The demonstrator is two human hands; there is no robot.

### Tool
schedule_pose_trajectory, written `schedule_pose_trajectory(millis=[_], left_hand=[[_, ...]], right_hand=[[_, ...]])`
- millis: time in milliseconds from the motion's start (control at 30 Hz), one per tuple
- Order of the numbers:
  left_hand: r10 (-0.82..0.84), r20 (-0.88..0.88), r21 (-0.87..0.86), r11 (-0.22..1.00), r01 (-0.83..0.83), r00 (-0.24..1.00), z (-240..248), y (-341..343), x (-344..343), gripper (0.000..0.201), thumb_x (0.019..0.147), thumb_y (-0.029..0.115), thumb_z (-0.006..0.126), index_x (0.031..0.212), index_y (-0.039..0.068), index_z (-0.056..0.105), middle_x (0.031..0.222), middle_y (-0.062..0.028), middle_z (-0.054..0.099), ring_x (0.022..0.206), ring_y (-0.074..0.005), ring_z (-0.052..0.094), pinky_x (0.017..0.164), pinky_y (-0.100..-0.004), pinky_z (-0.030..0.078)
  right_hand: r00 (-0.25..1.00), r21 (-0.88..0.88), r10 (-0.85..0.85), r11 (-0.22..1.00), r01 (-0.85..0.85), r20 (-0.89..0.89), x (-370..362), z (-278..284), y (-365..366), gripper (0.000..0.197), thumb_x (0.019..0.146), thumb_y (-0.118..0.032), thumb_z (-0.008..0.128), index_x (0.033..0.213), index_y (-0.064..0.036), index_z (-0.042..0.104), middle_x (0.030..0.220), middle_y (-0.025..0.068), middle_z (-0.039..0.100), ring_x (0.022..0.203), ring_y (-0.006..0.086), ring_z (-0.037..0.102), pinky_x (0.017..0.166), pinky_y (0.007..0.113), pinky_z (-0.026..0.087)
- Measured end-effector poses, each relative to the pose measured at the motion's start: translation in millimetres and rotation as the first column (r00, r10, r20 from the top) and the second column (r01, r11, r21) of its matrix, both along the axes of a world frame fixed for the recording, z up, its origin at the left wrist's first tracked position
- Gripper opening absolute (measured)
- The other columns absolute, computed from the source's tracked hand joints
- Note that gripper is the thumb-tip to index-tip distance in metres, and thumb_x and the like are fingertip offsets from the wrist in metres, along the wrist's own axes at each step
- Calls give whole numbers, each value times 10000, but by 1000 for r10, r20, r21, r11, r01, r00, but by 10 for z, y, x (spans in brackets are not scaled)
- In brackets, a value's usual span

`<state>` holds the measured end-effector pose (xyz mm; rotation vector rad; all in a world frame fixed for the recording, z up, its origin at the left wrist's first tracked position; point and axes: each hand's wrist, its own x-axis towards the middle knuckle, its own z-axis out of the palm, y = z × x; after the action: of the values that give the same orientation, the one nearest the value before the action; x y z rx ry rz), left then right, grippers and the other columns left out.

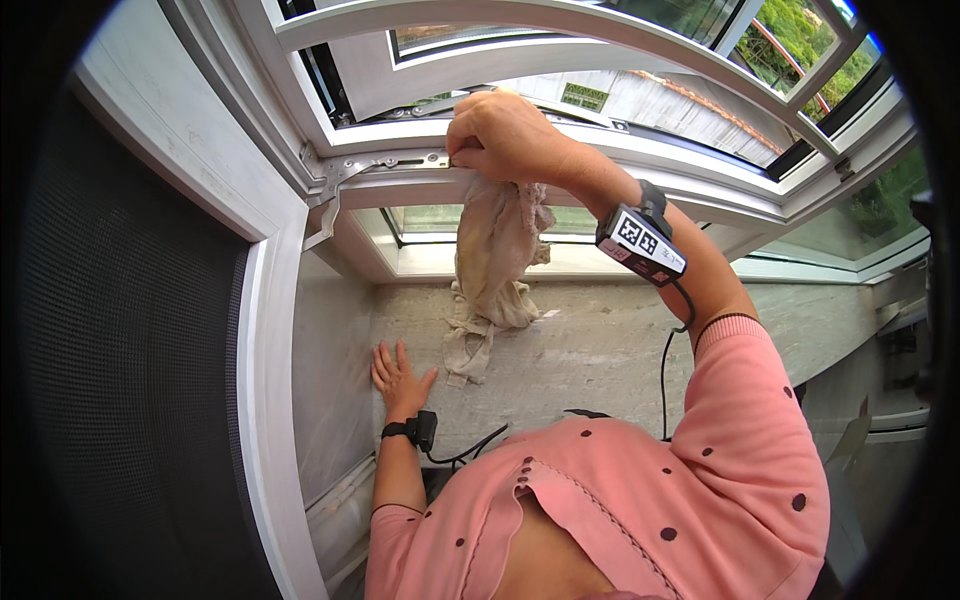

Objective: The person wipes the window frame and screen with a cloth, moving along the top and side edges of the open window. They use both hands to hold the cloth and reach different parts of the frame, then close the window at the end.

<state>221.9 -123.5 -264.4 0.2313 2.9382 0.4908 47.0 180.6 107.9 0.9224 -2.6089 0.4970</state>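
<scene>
My right hand (pixel 508 135) is closed around the top of a crumpled, dirty off-white rag (pixel 495 245). The rag hangs from my fist, its lower end reaching a grey marbled stone surface (pixel 610 350). That fist presses at the lower rail of the white window frame (pixel 640 175), beside the end of a metal window stay hinge (pixel 385 163). Lower down on the left, my left hand (pixel 402 385) holds nothing and has its fingers spread against the grey stone by the side wall. Its palm is hidden.
Mesh screen (pixel 140 330) in a white frame fills the left side. White bars (pixel 560 25) and an opened sash (pixel 370 80) stand above my right hand. Wrist devices with black cables are strapped to both arms; one cable (pixel 668 370) hangs beside my right sleeve.
</scene>
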Motion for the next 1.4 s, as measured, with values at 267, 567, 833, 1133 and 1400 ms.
schedule_pose_trajectory(millis=[267,567,833,1133,1400], left_hand=[[30,43,-29,999,-29,999,36,27,-18,1018,803,560,701,1555,121,174,1601,-209,103,1492,-373,27,1185,-535,51],[34,-24,-10,999,-35,999,22,37,15,989,789,556,715,1531,105,242,1589,-211,146,1485,-377,65,1181,-540,85],[28,-61,-3,1000,-28,998,36,44,25,986,796,555,713,1529,98,238,1582,-216,151,1483,-376,68,1180,-543,86],[27,15,-24,999,-26,1000,102,53,1,989,815,560,698,1542,108,202,1598,-203,99,1486,-374,35,1185,-545,64],[24,-53,24,999,-23,998,36,30,35,984,801,544,712,1535,105,225,1591,-210,135,1482,-382,69,1182,-548,81]], right_hand=[[859,115,-166,961,250,-484,198,-251,-169,37,735,-132,644,729,-97,656,795,23,601,819,200,612,730,366,487],[933,-171,-250,963,210,-260,183,-172,-144,53,798,-118,688,800,-65,689,768,81,597,724,290,618,665,380,506],[929,-258,-352,892,371,118,274,155,377,102,859,-98,704,879,1,694,723,27,633,674,84,584,612,244,474],[968,-752,-244,629,196,48,-29,1,-90,102,920,-119,670,956,-24,662,937,60,653,798,121,636,701,260,540],[988,-139,-26,990,4,-154,75,-247,-111,387,846,-39,672,1226,-94,632,1321,75,596,1204,284,569,1029,390,473]])
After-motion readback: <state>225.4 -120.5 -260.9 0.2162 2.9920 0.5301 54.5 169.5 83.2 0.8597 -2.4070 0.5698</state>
